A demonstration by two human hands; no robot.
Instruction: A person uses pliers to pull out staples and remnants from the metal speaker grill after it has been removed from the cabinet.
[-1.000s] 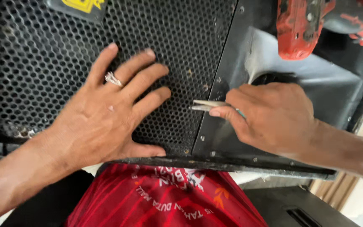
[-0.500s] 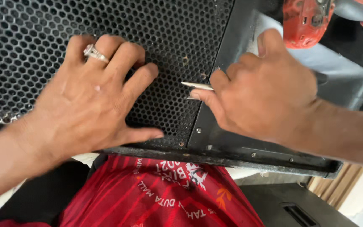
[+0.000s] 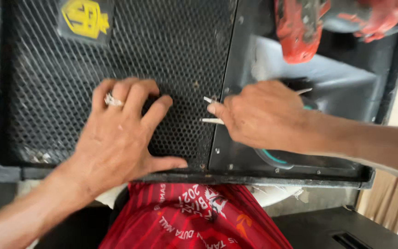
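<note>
A black speaker cabinet lies face up, covered by a perforated metal grille [image 3: 171, 50] with a yellow badge [image 3: 84, 17] near its top. My left hand [image 3: 120, 133], a ring on one finger, presses flat on the grille's lower part. My right hand [image 3: 259, 115] grips thin pale metal pliers [image 3: 210, 110] whose two tips point left at the grille's right edge. The rest of the tool is hidden inside my fist, apart from a sliver of handle behind the hand.
A red power drill [image 3: 300, 27] rests on the cabinet's black side panel [image 3: 236, 60] at the upper right. My red printed shirt [image 3: 194, 216] is below the cabinet's front edge. A black case [image 3: 346, 235] sits at lower right.
My left hand slid down and right on the grille. My right hand shifted right and the tool's tips have spread apart at the grille's edge. The view moved down, showing the yellow badge.
</note>
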